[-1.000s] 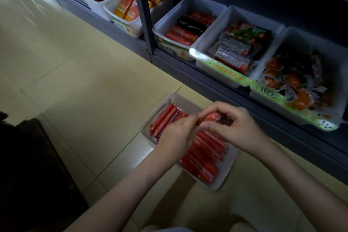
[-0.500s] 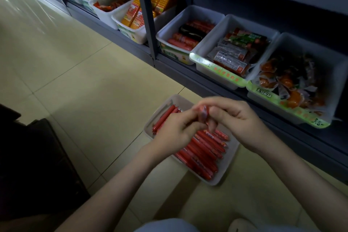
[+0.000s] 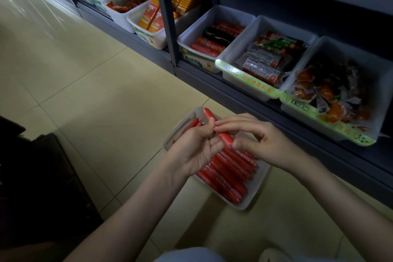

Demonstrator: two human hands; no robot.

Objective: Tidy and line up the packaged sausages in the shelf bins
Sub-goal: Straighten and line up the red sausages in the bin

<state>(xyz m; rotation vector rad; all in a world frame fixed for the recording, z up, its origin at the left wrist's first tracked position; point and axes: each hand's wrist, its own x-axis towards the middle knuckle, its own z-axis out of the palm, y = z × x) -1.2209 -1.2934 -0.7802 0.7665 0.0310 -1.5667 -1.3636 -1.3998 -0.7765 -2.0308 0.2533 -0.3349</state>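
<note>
- Above the floor tray (image 3: 256, 195), left hand (image 3: 197, 147) and right hand (image 3: 262, 142) both pinch one sausage (image 3: 225, 138) — left nearer its far end
- Its long axis roughly matches the packed sausages (image 3: 229, 174) below

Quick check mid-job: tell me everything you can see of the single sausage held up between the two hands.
The held sausage is a slim red stick in glossy, plastic-looking wrap with a rounded top end. It is lifted above the floor bin, tilted with its upper end away from the person. The left hand pinches its upper part, thumb on top; the right hand pinches it lower down, hiding the middle. Any print is too dim to read.
</note>
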